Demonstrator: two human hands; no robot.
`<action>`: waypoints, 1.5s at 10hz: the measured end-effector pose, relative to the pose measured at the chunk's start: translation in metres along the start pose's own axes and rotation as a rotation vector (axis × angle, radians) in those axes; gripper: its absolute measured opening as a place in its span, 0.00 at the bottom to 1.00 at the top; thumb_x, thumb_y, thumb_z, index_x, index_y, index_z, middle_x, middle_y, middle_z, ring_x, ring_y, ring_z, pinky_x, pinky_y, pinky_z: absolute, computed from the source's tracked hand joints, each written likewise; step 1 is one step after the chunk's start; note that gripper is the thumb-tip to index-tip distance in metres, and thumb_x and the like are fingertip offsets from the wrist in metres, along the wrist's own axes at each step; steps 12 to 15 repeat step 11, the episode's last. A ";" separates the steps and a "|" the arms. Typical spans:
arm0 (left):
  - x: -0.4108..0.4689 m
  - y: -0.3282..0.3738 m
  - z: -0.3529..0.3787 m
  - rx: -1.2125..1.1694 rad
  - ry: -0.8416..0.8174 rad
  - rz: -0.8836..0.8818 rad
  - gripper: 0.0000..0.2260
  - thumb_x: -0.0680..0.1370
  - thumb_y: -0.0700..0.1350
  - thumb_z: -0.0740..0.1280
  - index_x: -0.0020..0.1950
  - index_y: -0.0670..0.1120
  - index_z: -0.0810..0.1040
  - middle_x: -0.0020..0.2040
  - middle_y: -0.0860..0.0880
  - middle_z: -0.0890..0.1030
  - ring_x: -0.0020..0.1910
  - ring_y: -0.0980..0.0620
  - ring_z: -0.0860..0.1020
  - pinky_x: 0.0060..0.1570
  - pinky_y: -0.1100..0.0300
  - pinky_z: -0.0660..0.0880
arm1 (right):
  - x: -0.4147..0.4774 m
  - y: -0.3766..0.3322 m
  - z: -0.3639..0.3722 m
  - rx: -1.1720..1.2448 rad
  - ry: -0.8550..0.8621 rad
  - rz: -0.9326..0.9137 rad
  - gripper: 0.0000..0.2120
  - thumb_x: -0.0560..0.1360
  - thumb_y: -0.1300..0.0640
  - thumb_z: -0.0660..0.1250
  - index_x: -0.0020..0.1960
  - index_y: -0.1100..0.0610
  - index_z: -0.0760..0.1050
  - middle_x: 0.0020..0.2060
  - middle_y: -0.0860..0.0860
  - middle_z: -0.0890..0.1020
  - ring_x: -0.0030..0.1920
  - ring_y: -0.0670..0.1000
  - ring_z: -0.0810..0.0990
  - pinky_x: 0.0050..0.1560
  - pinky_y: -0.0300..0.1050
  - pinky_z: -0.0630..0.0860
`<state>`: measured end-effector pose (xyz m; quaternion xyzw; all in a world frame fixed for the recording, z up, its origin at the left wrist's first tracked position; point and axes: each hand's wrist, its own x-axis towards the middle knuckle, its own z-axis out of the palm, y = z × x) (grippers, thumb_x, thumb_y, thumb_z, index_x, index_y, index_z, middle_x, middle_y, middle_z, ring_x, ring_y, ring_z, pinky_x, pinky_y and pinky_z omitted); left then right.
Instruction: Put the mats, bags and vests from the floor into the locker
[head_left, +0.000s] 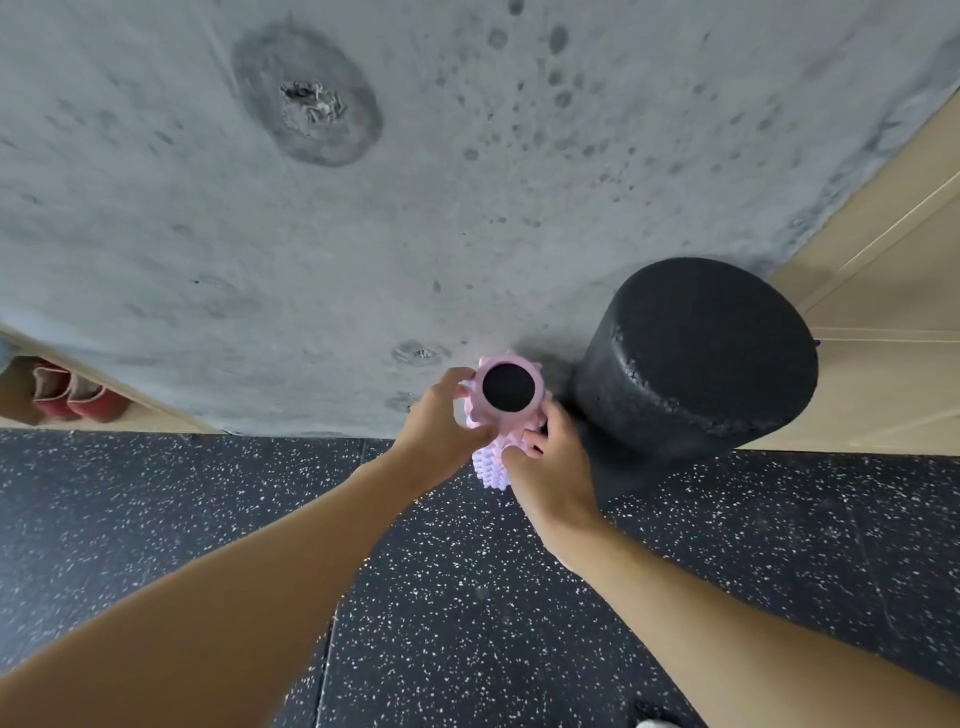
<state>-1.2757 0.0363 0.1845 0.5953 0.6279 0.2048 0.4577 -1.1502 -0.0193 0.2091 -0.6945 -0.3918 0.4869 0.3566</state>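
Item: pink spiked foam roller, upright, your left hand and right hand clasping its sides. Likely light, firm; nubs aid grip. Black foam roller just right of right hand.

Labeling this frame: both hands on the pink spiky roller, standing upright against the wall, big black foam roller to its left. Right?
Not quite. The head view shows the black foam roller to the right of the pink spiky roller, not its left. Both the left hand and right hand do hold it upright against the wall.
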 end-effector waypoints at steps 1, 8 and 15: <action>0.001 0.002 0.002 0.012 -0.026 -0.019 0.28 0.74 0.39 0.73 0.71 0.49 0.67 0.57 0.52 0.74 0.49 0.48 0.77 0.37 0.64 0.74 | 0.000 0.002 -0.001 -0.013 -0.025 0.003 0.28 0.68 0.64 0.62 0.66 0.48 0.71 0.57 0.45 0.79 0.58 0.44 0.78 0.61 0.41 0.73; -0.020 0.024 -0.012 0.121 -0.067 0.012 0.32 0.76 0.43 0.73 0.75 0.53 0.62 0.69 0.51 0.70 0.53 0.50 0.77 0.50 0.49 0.80 | -0.014 -0.015 -0.020 -0.002 -0.061 -0.144 0.28 0.71 0.69 0.62 0.63 0.42 0.70 0.54 0.39 0.78 0.56 0.42 0.78 0.55 0.36 0.74; -0.052 0.042 -0.045 0.146 0.014 0.042 0.32 0.75 0.47 0.73 0.76 0.54 0.62 0.70 0.50 0.69 0.59 0.50 0.76 0.53 0.47 0.80 | -0.033 -0.030 -0.026 -0.021 -0.017 -0.247 0.21 0.73 0.54 0.66 0.66 0.50 0.73 0.57 0.45 0.80 0.57 0.47 0.79 0.59 0.50 0.77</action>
